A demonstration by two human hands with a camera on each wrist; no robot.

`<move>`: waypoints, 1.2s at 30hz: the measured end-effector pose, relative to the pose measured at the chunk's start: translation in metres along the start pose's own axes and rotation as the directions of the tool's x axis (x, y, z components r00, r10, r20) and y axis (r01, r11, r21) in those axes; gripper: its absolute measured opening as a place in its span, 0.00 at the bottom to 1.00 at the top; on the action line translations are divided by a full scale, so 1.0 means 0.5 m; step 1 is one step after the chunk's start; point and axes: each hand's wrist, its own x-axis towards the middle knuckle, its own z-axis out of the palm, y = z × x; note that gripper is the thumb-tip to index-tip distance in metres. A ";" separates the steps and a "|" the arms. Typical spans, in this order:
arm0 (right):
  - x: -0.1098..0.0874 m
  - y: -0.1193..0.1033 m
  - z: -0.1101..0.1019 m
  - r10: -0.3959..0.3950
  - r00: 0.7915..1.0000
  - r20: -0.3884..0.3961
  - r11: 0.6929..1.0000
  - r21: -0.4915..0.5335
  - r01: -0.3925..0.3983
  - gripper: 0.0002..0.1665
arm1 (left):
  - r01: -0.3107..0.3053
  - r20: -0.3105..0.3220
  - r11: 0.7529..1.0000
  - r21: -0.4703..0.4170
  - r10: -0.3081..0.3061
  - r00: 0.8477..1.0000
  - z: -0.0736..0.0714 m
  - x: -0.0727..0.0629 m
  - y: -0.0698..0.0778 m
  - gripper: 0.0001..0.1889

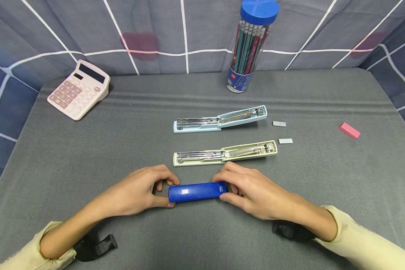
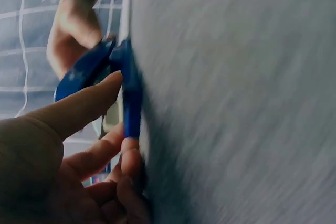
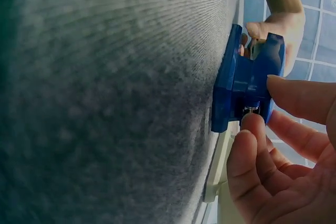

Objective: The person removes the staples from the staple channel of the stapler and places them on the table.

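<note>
1. While both hands meet on it, the long, glossy blue plastic stapler [image 1: 202, 191] lies around the middle of the grey cloth-covered worktop [image 1: 121, 150], running left to right, well apart from the back edge.

2. Its left end sits between the bent fingers and thumb of the left hand [image 1: 145, 191]; the left wrist view suggests that they pinch the lower part, spread only about the stapler's width.

3. Its right end is gripped by the right hand [image 1: 249, 189], thumb on the near side of the top cover, curled fingers at the far side and the end. Both wrist views show a gap between cover and base.

4. As for progress, a pale green plastic stapler [image 1: 225, 153], just beyond the right hand, and a light blue plastic stapler [image 1: 219, 120] behind it lie folded back, metal insides showing. A small silvery-grey bar [image 1: 285, 141] and a matching grey bar [image 1: 279, 123], probably staples, lie just beside their right ends. The dark blue cover is not folded back like theirs, so this stapler seems the one left to deal with.

5. Farther out, a pink rectangular block [image 1: 349, 130] lies toward the right edge, a clear cylindrical pencil tub [image 1: 246, 48] stands near the back edge, and a pale pink calculator [image 1: 79, 90] sits by the back left corner.
</note>
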 end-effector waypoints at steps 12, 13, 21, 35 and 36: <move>0.046 -0.040 0.011 0.003 0.999 0.037 0.994 -0.105 0.001 0.22 | 0.003 -0.056 1.000 0.017 -0.002 0.998 0.022 0.000 0.005 0.16; 0.051 -0.043 0.016 0.005 0.999 0.049 0.995 -0.104 0.000 0.25 | 0.000 -0.060 1.000 0.013 0.001 0.998 0.022 0.000 0.004 0.16; 0.075 -0.056 0.049 -0.025 0.998 0.065 0.976 -0.216 0.039 0.23 | 0.007 -0.062 0.999 -0.036 -0.009 0.998 0.023 -0.001 0.000 0.15; 0.071 -0.063 0.045 -0.019 0.999 0.026 0.985 -0.170 0.023 0.21 | 0.008 -0.042 0.998 -0.068 -0.011 0.999 0.021 0.000 0.001 0.13; 0.069 -0.062 0.043 -0.021 1.000 0.021 0.987 -0.157 0.024 0.21 | 0.008 -0.042 0.997 -0.071 -0.011 0.999 0.020 -0.001 0.001 0.13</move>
